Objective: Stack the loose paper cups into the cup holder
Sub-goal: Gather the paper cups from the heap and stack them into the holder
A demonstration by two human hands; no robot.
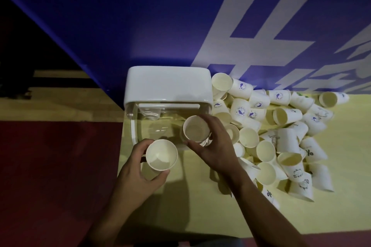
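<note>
The cup holder (168, 84), white on top with a clear front section, stands at the table's left edge. My right hand (214, 146) grips an upright white paper cup (195, 130) over the holder's clear right side, mouth up. Just in front of the holder, my left hand (138, 174) holds a second upright paper cup (161, 155) by its wall. A heap of loose paper cups (281, 132) lies to the right of the holder, most on their sides, some with printed logos.
The pale yellow table (200, 206) ends just left of the holder, with dark red floor (50, 176) beyond. A blue banner with white lettering (200, 16) rises behind the holder and the heap.
</note>
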